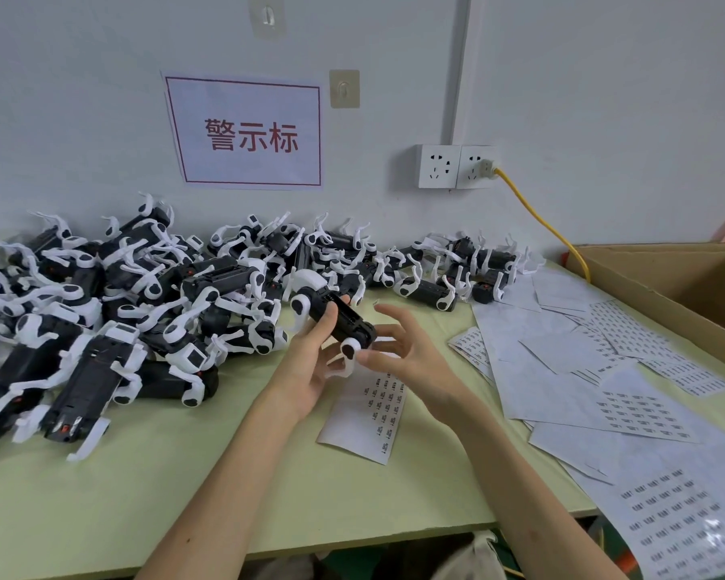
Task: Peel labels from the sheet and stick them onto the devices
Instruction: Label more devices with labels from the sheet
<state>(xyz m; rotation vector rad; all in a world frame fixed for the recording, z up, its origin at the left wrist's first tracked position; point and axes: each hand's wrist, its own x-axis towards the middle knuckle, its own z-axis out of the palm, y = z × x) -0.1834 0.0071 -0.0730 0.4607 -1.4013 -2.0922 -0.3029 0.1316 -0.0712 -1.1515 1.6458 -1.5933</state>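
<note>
The left hand [310, 362] grips a device [344, 318], fingers curled round its black body, just above the sheet [365, 416] lying on the table [227, 475]. The right hand [411, 349] hovers beside the device, fingers spread wide and holding nothing, thumb at a white leg. Left of the sheet lies a pile of devices [122, 295]; right of it, spare sheets [582, 362]. Far right, a cardboard box [666, 282] stands open, its contents out of sight.

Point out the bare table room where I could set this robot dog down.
Bare green table lies along the front edge, between the robot dog pile and the left forearm; a smaller patch between the forearms. Crowded: the pile left and back, loose label sheets right.
</note>
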